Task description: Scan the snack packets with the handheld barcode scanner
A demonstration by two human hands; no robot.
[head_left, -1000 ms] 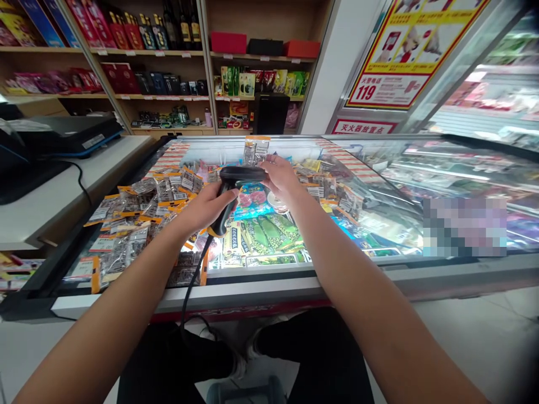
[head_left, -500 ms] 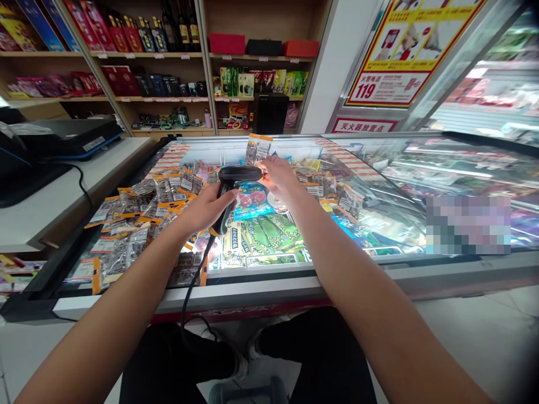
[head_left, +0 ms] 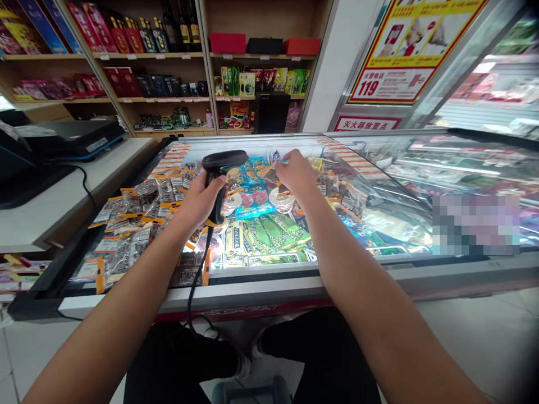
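1. Left grip (head_left: 199, 201) is wrapped round the scanner (head_left: 223, 161); the cable (head_left: 208, 247) beneath it could snag nearby packets (head_left: 185, 274).
2. Right grip (head_left: 297, 171) pinches what looks like a blurred pouch (head_left: 272, 174), just to its left; a slack pinch could drop it.

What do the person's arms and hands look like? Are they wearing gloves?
No gloves: the left hand and right hand are bare. The left arm and right arm show no sleeves, and I see no watch or bracelet. Rings are too small to tell.
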